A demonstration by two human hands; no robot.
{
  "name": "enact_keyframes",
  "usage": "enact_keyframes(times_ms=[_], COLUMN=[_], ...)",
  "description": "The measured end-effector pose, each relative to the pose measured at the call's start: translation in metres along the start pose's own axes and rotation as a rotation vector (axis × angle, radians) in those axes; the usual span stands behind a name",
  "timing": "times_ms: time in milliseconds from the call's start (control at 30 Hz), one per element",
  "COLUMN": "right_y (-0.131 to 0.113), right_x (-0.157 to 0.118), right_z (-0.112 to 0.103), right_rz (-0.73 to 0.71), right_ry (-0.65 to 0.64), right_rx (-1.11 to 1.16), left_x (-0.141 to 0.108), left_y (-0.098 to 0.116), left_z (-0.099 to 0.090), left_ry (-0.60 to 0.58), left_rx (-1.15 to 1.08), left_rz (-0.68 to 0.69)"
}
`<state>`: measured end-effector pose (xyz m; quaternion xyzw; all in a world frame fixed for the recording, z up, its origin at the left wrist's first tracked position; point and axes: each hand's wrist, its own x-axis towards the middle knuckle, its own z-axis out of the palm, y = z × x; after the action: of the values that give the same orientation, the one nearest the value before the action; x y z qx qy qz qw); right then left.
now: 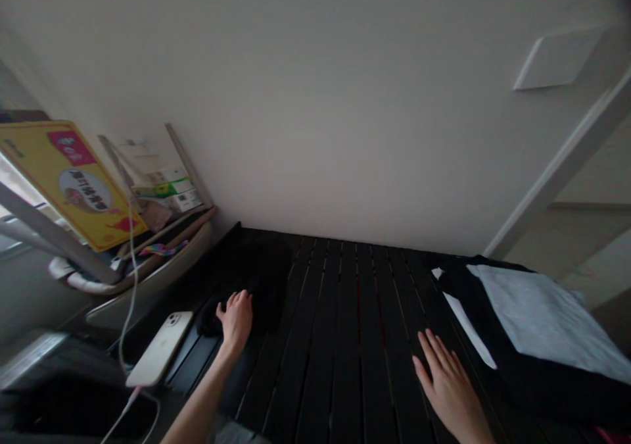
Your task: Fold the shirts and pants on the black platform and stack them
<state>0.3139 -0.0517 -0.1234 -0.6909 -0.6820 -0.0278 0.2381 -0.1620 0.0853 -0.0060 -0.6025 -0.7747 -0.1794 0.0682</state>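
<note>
My left hand [236,319] rests over a dark, black cloth-like item [263,273] at the left of a black slatted surface [345,339]. Its thumb stands apart from its loosely bent fingers, and I see nothing between them. A small bunched black thing [210,318] lies beside the thumb; its kind is too dark to make out. On the right, my right hand [448,385] is held flat over the slats with fingers stretched out, holding nothing. It is nearest to a pile of folded clothes with a grey garment [542,319] on top of black cloth.
A white phone [160,348] with a charging cable [132,286] lies at the left edge. Beyond it, a cart-like rack [152,260] holds a yellow printed board [83,181] and small packages. A white wall [320,102] closes off the back.
</note>
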Motion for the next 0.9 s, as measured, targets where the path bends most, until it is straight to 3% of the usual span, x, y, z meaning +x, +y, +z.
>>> enact_keyframes(times_ms=[100,200,300,400,500,567,633,733,833,900], right_y=[-0.007,-0.031,-0.066,-0.093,-0.102,-0.102,-0.103,-0.104,-0.099,-0.096], right_x=[0.004,0.015,0.034,0.056,0.077,0.088,0.097,0.103,0.097,0.088], right_z=[-0.006,-0.024,-0.053,-0.083,-0.105,-0.116,-0.125,-0.126,-0.104,-0.08], right_rz=[0.05,0.164,0.317,0.376,0.3,0.231,0.169,0.137,0.142,0.192], right_ry=[0.002,-0.019,-0.103,-0.155,-0.03,0.044,0.018,-0.017,0.017,-0.069], right_rx=[0.146,0.398,0.664,0.809,0.726,0.642,0.666,0.713,0.564,0.476], left_x=[-0.026,-0.062,-0.098,-0.115,-0.103,-0.08,-0.053,-0.023,-0.022,-0.034], left_y=[0.033,0.072,0.106,0.126,0.133,0.133,0.13,0.117,0.104,0.1], left_z=[-0.007,-0.028,-0.06,-0.093,-0.112,-0.111,-0.099,-0.069,-0.044,-0.036], left_ry=[0.091,0.16,0.089,0.015,0.047,0.032,-0.062,-0.271,-0.278,-0.237], left_rx=[-0.299,-0.623,-0.863,-1.091,-1.34,-1.485,-1.537,-1.376,-1.188,-1.043], left_rz=[0.159,0.267,0.338,0.252,0.021,-0.083,-0.136,-0.319,-0.411,-0.273])
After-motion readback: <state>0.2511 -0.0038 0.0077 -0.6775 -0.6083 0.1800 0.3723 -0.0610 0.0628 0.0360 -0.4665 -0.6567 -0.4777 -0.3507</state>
